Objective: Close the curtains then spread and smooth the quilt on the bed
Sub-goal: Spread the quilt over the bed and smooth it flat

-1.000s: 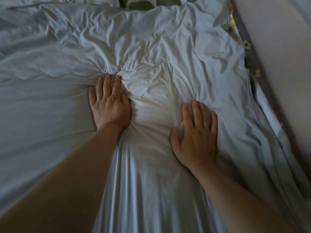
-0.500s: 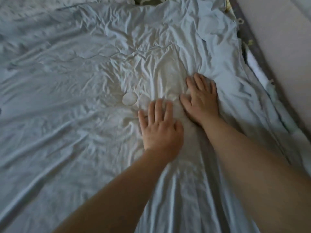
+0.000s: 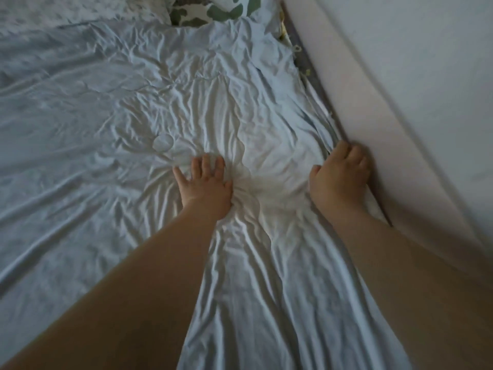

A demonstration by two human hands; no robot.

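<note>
Quilt [image 3: 112,108] pressed by left hand [image 3: 206,184], right hand [image 3: 339,178] gripping its edge.

Bed [image 3: 306,69]; wrinkled pale-blue quilt [image 3: 106,102] spread across it; 1 green-and-white patterned pillow [image 3: 213,12] at far end.

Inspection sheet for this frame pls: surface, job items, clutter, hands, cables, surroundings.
Surface: covered by the quilt; a strip of patterned fabric shows along its right edge.
Job's things: quilt is pale blue, spread out but heavily creased, with folds bunched between the hands; one round raised mark on it. Curtains not in view.
Clutter: green-leaf pillow at the top edge.
Hands: left hand flat, fingers straight, pressing the quilt; right hand has fingers curled at the quilt's right edge, seemingly gripping it.
Cables: nothing seen.
Surroundings: pale padded panel and wall along the right side.
</note>
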